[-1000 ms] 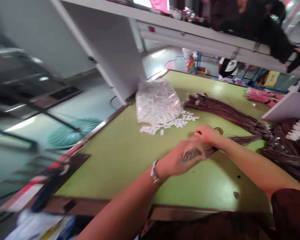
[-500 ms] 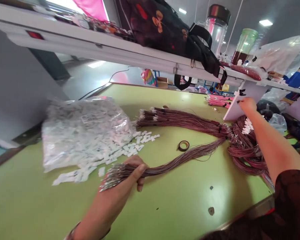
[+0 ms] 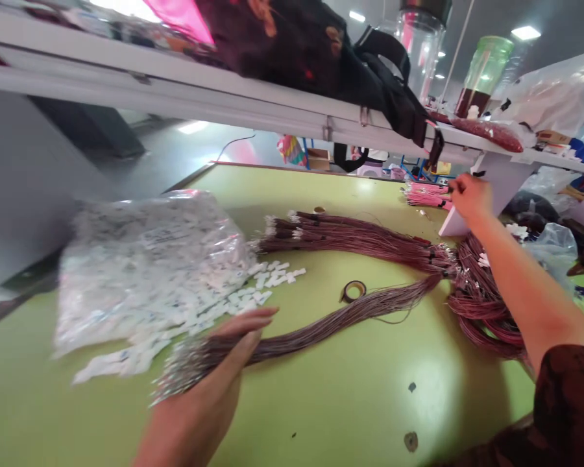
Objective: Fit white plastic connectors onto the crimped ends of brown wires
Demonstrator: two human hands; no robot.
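Green surface (image 3: 321,402) under a long shelf (image 3: 175,84), with a clear bag of white tags (image 3: 150,259) at the left. A long bundle of reddish wires (image 3: 331,321) runs from near left, metal tips first, to far right. The left hand (image 3: 219,370) is the nearer of the hands, fingers stretched flat along the tip end. The right hand (image 3: 470,194) is well apart, fingers curled beside pink wires (image 3: 425,194); I cannot tell if it pinches anything.

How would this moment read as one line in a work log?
left hand: on wire bundle, grip unclear | right hand: curled beside pink wires | nearby: bag of white tags, tape roll
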